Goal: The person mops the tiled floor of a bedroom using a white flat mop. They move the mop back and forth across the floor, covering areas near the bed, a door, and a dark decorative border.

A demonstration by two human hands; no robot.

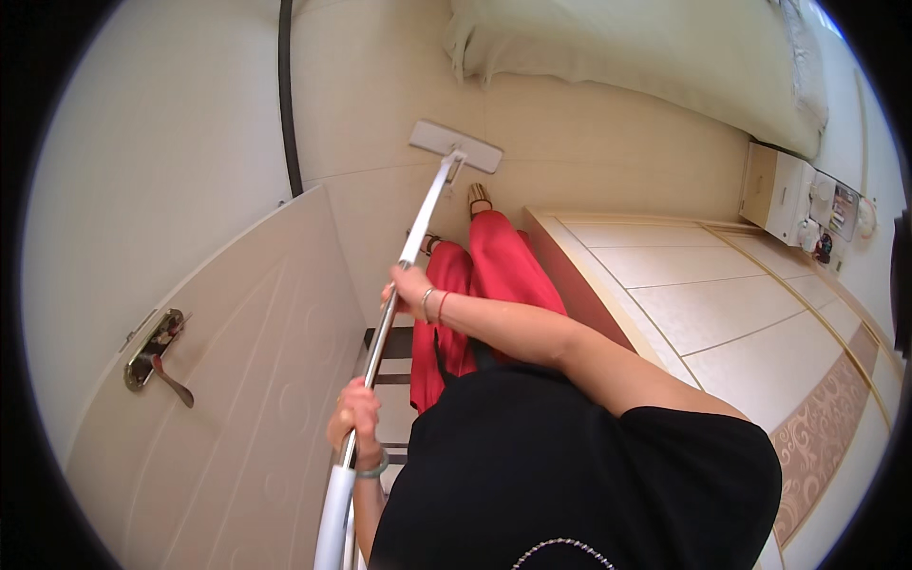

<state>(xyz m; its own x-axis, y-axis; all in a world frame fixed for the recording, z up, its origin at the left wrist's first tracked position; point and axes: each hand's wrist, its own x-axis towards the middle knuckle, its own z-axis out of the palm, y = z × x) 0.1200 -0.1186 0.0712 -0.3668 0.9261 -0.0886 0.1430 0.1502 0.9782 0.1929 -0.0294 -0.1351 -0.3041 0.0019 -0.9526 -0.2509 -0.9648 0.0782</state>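
"Nearest of all is that black top (570, 465), filling the lower middle, with a beaded necklace (560, 543) curving at the bottom edge. What are the hands doing?"

"Both are grasping one thing, a flat mop (425, 217). The right hand (410, 290) is higher up the pole, its fingers wrapped around it, with a bracelet and a red cord at the wrist. The left hand (356, 418) is closed around the pole lower down, just above a white sleeve (334, 513). It has a pale green bangle (373, 465)."

"And where is the mop itself?"

"It slants up from the lower left. Its white rectangular mop head (445, 141) appears to lie on the beige floor (589, 152), just ahead of the feet."

"I see red trousers (513, 271) and a strapped shoe (479, 198) there. What stands around?"

"On the left, a pale door (247, 408) with a metal lever handle (173, 382). On the right, a wardrobe (722, 294) with light panels and gold trim. Beyond, a bed (627, 47) under a pale green cover, and a small white cabinet (781, 198) near its end."
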